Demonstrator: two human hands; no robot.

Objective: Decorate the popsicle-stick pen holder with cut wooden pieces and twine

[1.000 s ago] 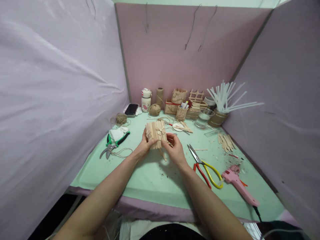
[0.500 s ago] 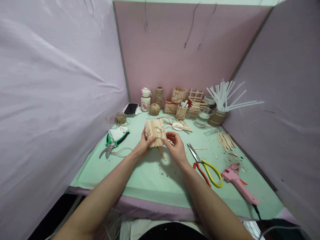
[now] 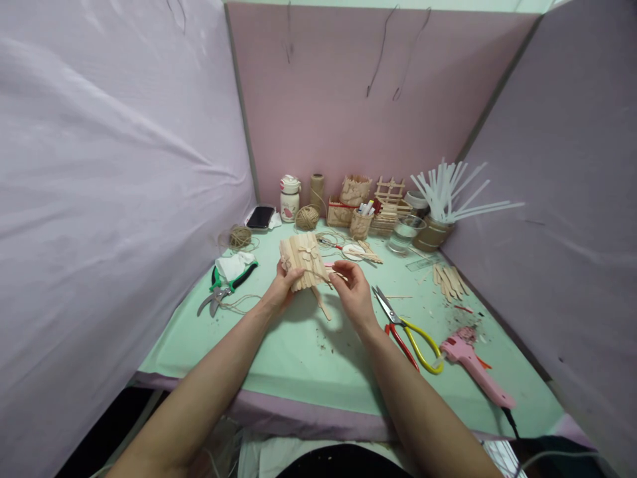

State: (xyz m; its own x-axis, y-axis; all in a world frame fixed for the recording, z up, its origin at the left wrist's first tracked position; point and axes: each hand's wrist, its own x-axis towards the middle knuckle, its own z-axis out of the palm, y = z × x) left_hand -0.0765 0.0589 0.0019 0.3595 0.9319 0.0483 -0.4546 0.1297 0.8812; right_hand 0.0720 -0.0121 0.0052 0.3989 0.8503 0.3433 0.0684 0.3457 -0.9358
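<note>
My left hand (image 3: 283, 289) grips a small craft-stick holder (image 3: 301, 255), thumb across its front. The holder is made of pale wooden sticks side by side and bears a flower shape on its face. A thin strand of twine (image 3: 316, 273) crosses the lower front and runs toward my right hand (image 3: 351, 289). Thumb and fingertips of that hand are pinched on the strand, just off the holder's right edge. Below the holder, a loose wooden stick (image 3: 322, 305) lies on the table. What is behind the holder is hidden.
Right of my hands lie scissors (image 3: 385, 305), red-handled pliers (image 3: 403, 348) and a pink glue gun (image 3: 478, 372). Green-handled pruners (image 3: 219, 295) lie left. Twine balls (image 3: 307, 217), a glass of water (image 3: 405, 236) and a pot of glue sticks (image 3: 432, 234) stand behind.
The holder has shifted slightly left and tilted in my left hand. My right hand has drawn a little away from its edge, and the twine now shows between them.
</note>
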